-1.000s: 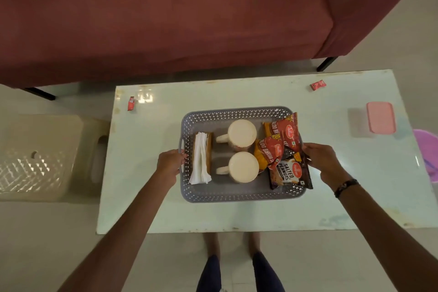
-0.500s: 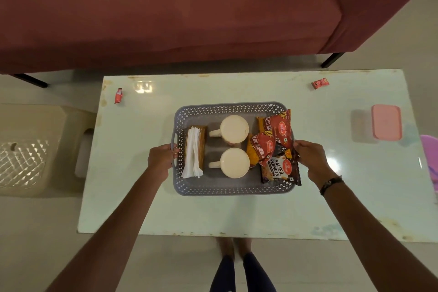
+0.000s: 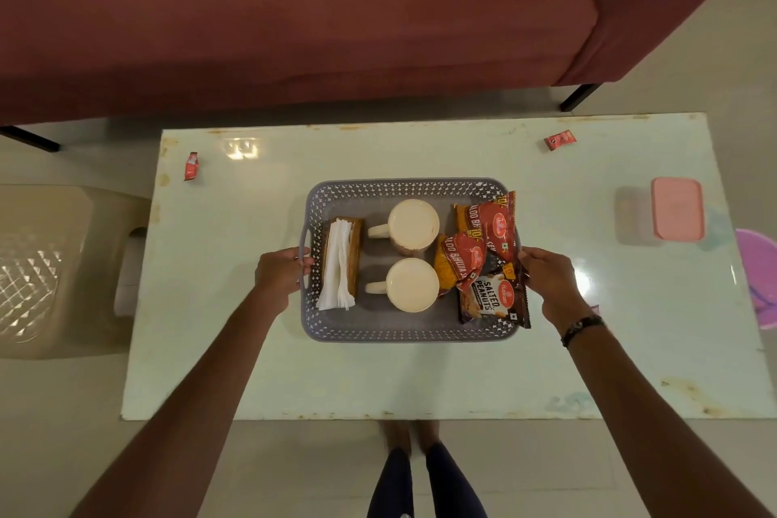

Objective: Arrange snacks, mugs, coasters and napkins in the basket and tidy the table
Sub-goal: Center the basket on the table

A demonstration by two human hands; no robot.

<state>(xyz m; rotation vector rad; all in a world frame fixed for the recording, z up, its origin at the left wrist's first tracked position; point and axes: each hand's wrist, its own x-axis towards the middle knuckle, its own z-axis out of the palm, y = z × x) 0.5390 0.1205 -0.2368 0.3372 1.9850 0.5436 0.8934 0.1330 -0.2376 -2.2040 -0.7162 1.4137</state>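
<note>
Left hand [image 3: 282, 270] and right hand [image 3: 546, 274] are gripping opposite sides of the loaded basket [image 3: 403, 333], likely steadying it level for carrying.

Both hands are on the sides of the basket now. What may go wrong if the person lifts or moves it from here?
The snack packets lean over the right rim of the basket, under the right hand, so one may slip out. The two mugs stand loose and may tip or knock together. The left hand seems to grip only the small handle, so the basket may tilt.
</note>
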